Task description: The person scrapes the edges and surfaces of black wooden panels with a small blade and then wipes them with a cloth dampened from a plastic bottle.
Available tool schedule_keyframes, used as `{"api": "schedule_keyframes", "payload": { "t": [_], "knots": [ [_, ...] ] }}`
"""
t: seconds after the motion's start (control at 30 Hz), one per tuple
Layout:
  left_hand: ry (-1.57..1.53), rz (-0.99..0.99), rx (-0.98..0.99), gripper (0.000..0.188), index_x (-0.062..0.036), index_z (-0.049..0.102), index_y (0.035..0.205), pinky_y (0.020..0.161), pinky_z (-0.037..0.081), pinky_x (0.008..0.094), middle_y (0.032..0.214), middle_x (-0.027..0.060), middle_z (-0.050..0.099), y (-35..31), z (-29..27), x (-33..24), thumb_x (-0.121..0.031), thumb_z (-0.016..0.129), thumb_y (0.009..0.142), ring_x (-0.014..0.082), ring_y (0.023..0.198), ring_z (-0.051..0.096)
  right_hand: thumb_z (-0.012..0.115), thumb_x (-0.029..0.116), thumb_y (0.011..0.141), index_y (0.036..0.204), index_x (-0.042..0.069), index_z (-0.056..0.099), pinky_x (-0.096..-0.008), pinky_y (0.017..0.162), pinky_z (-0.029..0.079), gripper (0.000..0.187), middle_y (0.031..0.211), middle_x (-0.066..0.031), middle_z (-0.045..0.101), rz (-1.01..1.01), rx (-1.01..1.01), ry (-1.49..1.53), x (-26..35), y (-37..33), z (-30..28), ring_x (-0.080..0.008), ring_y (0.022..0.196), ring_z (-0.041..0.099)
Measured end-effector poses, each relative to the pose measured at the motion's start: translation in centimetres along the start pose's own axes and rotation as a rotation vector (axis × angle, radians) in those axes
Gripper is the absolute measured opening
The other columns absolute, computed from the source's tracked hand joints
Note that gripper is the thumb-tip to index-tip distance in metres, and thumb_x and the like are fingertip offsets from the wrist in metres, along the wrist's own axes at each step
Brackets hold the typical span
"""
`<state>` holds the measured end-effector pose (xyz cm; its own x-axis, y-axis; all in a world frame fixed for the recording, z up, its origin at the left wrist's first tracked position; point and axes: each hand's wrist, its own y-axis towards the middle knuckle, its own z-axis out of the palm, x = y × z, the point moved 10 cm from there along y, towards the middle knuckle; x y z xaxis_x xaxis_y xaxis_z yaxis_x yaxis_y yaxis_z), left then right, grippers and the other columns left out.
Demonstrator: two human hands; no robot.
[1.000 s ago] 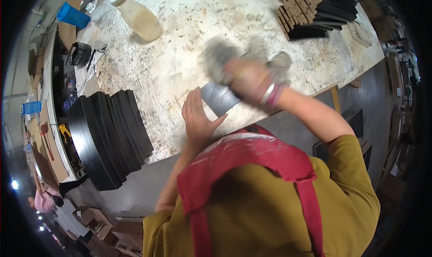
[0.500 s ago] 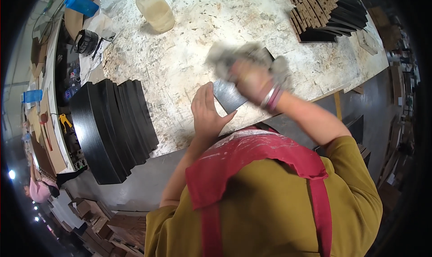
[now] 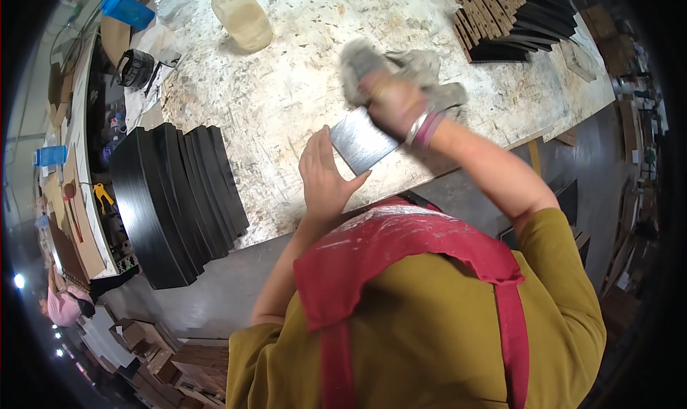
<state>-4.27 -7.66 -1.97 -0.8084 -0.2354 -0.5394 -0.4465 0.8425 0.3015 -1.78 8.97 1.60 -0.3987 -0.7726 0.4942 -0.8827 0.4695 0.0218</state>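
Observation:
A dark, glossy flat panel (image 3: pixel 363 143) lies on the worktable in front of me, its surface shining in the light. My left hand (image 3: pixel 325 176) grips its left end, fingertips along one edge and thumb at the near corner. Over the panel's far right part is my right hand (image 3: pixel 395 107), blurred by motion and closed on a grey, dirty rag (image 3: pixel 418 65). Folds of the rag spread beyond the hand onto the table. The rag and hand hide the rest of the panel.
At the table's left edge stands a row of curved black panels (image 3: pixel 172 194). More boards with drilled brown edges (image 3: pixel 494 12) are stacked at the far right. A cloudy bottle (image 3: pixel 240 15), a blue cup (image 3: pixel 127 8) and a black tape roll (image 3: pixel 136 68) stand at the back left.
My right hand has moved slightly left and toward the far side with the rag, uncovering more of the panel. My left hand keeps its hold at the panel's end.

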Motion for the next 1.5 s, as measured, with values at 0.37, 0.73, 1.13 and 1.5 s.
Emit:
{"api": "schedule_keyframes", "payload": {
  "t": [0.37,0.73,1.13,1.5],
  "knots": [
    [-0.015,0.008,-0.011,0.118,0.0000,0.014,0.148,0.103,0.031,0.0501,0.141,0.0227,0.041,0.1,-0.4,-0.4,-0.032,0.086,0.060,0.0403,0.127,0.040,0.058,0.008,0.079,0.091,0.008,0.066,-0.0390,0.078,0.053,0.015,0.091,-0.0171,0.066,-0.076,0.008,-0.041,-0.9,-0.6,-1.8,-0.0307,0.086,0.065],
    [-0.003,0.006,-0.004,0.114,-0.0013,0.017,0.148,0.105,0.030,0.0496,0.141,0.0231,0.040,0.0,-0.5,-0.5,-0.030,0.086,0.062,0.0402,0.129,0.038,0.061,0.015,0.081,0.096,0.009,0.067,-0.0406,0.080,0.053,0.017,0.102,-0.0152,0.066,0.170,-0.092,-0.018,-3.7,-1.8,-5.7,-0.0316,0.090,0.066],
    [-0.019,0.003,0.031,0.109,-0.0010,0.022,0.146,0.105,0.030,0.0496,0.139,0.0231,0.040,0.6,-0.5,-1.2,-0.029,0.085,0.062,0.0407,0.126,0.039,0.056,0.007,0.082,0.094,0.005,0.064,-0.0415,0.079,0.052,0.014,0.089,-0.0178,0.065,0.236,-0.249,0.022,-7.8,-9.4,-8.1,-0.0366,0.083,0.064],
    [-0.004,-0.006,0.040,0.107,0.0011,0.023,0.145,0.104,0.030,0.0489,0.138,0.0227,0.040,0.4,-0.8,-1.2,-0.029,0.084,0.063,0.0398,0.126,0.039,0.058,0.009,0.082,0.097,0.004,0.062,-0.0421,0.076,0.052,0.016,0.096,-0.0210,0.065,0.339,-0.302,0.059,-13.0,-11.2,-6.6,-0.0360,0.086,0.063]
  ]
}}
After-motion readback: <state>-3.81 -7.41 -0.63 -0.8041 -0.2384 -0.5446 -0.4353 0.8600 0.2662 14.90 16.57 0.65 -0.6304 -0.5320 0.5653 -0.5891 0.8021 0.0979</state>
